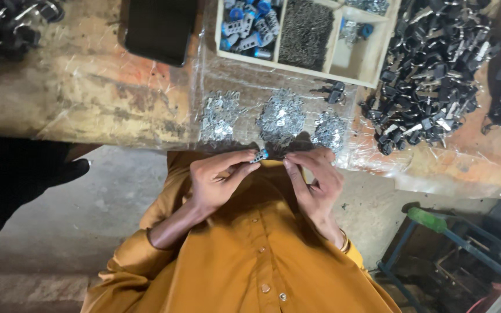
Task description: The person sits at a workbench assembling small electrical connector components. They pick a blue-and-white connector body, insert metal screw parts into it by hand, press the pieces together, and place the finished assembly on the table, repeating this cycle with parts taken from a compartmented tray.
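Holding a small blue and silver part (260,155) between both sets of fingertips, the left hand (218,179) pinches it from the left, and the right hand (314,177) pinches just beside it. Farther off, three piles of shiny bits (279,119) lie on the table (88,87), then a wooden tray (355,66).

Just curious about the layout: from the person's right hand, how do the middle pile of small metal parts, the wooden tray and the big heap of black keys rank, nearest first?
From the right hand:
1. Middle pile of small metal parts, just beyond the fingers.
2. Heap of black keys, to the right.
3. Wooden tray, at the far edge; close to the heap's distance.
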